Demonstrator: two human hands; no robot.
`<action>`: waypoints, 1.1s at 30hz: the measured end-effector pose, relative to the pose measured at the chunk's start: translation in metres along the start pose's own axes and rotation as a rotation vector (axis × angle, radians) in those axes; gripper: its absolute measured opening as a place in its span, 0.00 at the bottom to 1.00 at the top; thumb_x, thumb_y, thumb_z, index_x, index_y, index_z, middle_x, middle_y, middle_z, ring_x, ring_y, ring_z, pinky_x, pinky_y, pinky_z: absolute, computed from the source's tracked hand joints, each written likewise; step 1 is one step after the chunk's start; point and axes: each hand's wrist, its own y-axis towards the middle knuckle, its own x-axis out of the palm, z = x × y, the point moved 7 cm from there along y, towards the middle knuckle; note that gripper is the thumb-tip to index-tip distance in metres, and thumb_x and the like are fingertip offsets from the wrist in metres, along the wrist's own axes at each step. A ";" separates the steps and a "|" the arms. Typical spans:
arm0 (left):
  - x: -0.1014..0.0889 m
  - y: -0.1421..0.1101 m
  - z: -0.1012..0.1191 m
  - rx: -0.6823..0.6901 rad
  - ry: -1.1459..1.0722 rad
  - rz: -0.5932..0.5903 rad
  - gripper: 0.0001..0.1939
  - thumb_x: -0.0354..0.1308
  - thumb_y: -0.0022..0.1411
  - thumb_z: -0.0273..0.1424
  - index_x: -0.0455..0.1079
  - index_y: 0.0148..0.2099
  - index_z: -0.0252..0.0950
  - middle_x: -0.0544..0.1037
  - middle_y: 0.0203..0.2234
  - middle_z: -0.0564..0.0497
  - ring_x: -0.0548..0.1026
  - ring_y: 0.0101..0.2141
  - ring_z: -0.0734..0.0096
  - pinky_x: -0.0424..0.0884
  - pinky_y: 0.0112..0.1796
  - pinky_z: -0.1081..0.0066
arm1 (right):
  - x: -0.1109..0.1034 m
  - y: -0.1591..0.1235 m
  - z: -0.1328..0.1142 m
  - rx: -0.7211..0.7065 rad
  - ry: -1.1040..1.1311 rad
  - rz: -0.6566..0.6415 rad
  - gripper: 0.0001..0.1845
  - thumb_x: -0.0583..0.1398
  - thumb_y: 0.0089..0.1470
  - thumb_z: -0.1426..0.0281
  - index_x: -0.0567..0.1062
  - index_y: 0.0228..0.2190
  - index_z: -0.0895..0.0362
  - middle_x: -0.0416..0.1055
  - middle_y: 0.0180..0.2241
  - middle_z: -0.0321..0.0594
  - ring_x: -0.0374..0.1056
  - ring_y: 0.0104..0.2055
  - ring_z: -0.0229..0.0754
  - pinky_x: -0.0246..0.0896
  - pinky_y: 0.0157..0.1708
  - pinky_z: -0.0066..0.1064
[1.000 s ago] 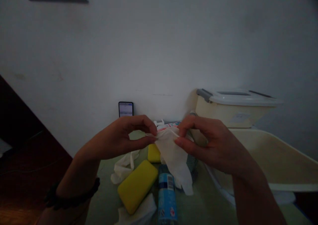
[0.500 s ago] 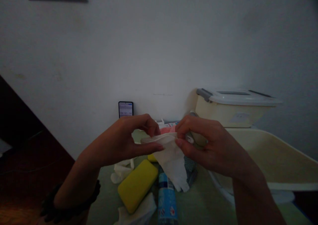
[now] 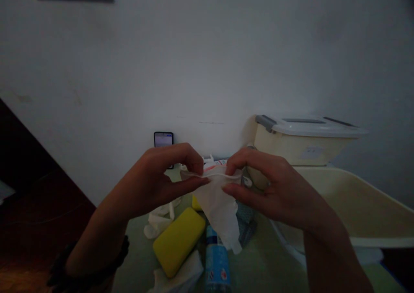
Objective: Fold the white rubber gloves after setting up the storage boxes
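A thin white disposable glove [image 3: 218,209] hangs from its cuff between my two hands, with its finger ends pointing down. My left hand [image 3: 164,170] pinches the cuff on the left, thumb in front and fingers over the rim. On the other side, my right hand [image 3: 265,176] grips the cuff the same way. The rim is stretched between them and the cuff gapes slightly. Beneath the glove stands or lies a blue bottle [image 3: 217,260], partly covered by it. A yellow sponge [image 3: 179,241] lies left of the bottle.
A phone [image 3: 163,138] leans against the wall, partly behind my left hand. At right are a cream basin [image 3: 362,202] and a lidded storage box [image 3: 300,146] behind it. White crumpled items [image 3: 187,273] lie by the sponge, and a grey-blue cloth [image 3: 247,224] behind the glove.
The cuff is stretched wider and straighter between my hands. My left hand has shifted slightly up and left, and the glove's hanging fingers have swung a little left.
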 end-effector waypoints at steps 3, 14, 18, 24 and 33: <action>0.003 0.000 0.000 -0.010 -0.029 -0.042 0.06 0.64 0.57 0.29 0.68 0.33 0.36 0.76 0.28 0.54 0.74 0.30 0.76 0.70 0.32 0.77 | 0.000 0.002 -0.002 -0.023 -0.004 0.025 0.08 0.63 0.54 0.65 0.72 0.31 0.57 0.72 0.31 0.35 0.68 0.33 0.36 0.60 0.34 0.29; 0.007 0.000 0.000 0.028 -0.003 -0.095 0.04 0.62 0.59 0.31 0.72 0.36 0.36 0.79 0.30 0.52 0.77 0.32 0.73 0.71 0.34 0.76 | -0.003 0.001 -0.007 -0.105 0.032 0.061 0.04 0.62 0.55 0.69 0.75 0.32 0.58 0.73 0.34 0.38 0.70 0.36 0.36 0.63 0.38 0.28; 0.004 0.001 -0.001 0.038 0.008 -0.059 0.03 0.62 0.59 0.29 0.73 0.37 0.36 0.79 0.33 0.52 0.76 0.33 0.74 0.70 0.35 0.77 | -0.004 0.002 -0.005 -0.091 0.003 0.061 0.05 0.62 0.55 0.68 0.75 0.30 0.57 0.74 0.32 0.38 0.70 0.35 0.37 0.64 0.37 0.28; 0.000 0.002 0.008 0.095 0.030 -0.001 0.01 0.63 0.58 0.27 0.75 0.35 0.36 0.78 0.32 0.52 0.76 0.33 0.76 0.71 0.35 0.78 | -0.002 0.002 -0.005 -0.093 -0.002 0.076 0.06 0.64 0.53 0.67 0.74 0.31 0.56 0.75 0.36 0.40 0.71 0.39 0.40 0.65 0.41 0.31; -0.005 0.002 0.010 0.146 0.066 0.050 0.02 0.64 0.57 0.27 0.75 0.35 0.37 0.78 0.31 0.52 0.76 0.31 0.78 0.71 0.34 0.80 | -0.005 0.003 -0.007 -0.128 -0.017 0.106 0.05 0.63 0.55 0.70 0.75 0.28 0.58 0.74 0.31 0.39 0.71 0.33 0.36 0.64 0.36 0.28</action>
